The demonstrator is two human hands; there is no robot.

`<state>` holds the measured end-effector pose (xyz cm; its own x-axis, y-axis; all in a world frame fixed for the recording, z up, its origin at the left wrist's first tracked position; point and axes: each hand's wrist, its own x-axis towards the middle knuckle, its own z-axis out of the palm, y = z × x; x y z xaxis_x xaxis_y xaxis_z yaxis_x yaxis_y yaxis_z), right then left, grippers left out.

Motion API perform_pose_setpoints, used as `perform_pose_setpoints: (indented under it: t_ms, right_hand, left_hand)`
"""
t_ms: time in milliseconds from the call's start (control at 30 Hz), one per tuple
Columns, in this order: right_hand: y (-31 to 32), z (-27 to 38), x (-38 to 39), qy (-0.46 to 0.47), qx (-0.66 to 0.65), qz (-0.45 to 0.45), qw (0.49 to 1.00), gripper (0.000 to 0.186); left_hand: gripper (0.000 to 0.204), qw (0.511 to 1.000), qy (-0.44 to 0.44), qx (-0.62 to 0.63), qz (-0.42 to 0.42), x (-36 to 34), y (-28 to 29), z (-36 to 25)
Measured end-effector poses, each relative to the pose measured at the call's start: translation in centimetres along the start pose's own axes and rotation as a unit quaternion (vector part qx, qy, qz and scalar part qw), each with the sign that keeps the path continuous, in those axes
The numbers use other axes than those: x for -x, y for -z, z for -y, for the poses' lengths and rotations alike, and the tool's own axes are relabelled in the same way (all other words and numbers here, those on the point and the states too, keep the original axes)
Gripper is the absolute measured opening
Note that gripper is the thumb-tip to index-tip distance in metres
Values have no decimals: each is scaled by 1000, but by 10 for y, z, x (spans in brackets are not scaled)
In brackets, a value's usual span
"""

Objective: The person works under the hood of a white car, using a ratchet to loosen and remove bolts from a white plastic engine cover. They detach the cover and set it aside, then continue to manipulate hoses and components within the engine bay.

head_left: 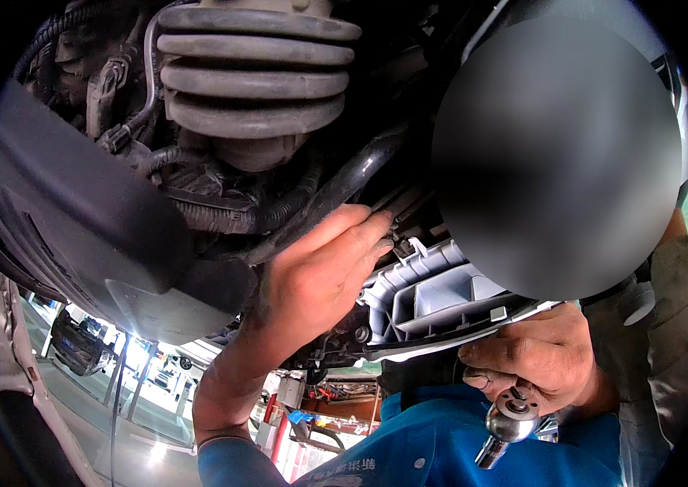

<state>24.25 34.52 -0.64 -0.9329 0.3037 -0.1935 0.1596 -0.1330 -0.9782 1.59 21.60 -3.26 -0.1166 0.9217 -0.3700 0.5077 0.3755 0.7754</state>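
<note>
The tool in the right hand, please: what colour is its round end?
The round end is shiny silver, seen best in the head view.

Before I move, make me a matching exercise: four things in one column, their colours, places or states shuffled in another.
Things:
1. Fat ribbed hose
2. Shirt
3. Left hand
4. Wrench

Descriptions:
A. Shiny silver, held in the right hand
B. Bare, reaching in beside a black pipe
C. Grey, near the top of the view
D. Blue, along the bottom of the view

Pairs: 1-C, 2-D, 3-B, 4-A
</note>
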Motion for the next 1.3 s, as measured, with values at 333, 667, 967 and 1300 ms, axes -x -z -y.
perform_pose_setpoints:
  t_ms: [333,667,967,1300]
  right_hand:
    - [-11,-4,3,18,6,-48,999,15]
    - [-8,0,4,2,10,-35,999,18]
    - [-11,2,7,-26,-12,-40,999,18]
    - [-9,1,4,-11,29,-31,999,13]
  left_hand:
    - [33,998,-30,-56,-8,5,-8,-1]
    - [38,999,26,-3,-33,11,-17,-3]
    - [36,996,51,55,-47,15,-22,-1]
    - [32,994,102,34,-18,9,-14,-4]
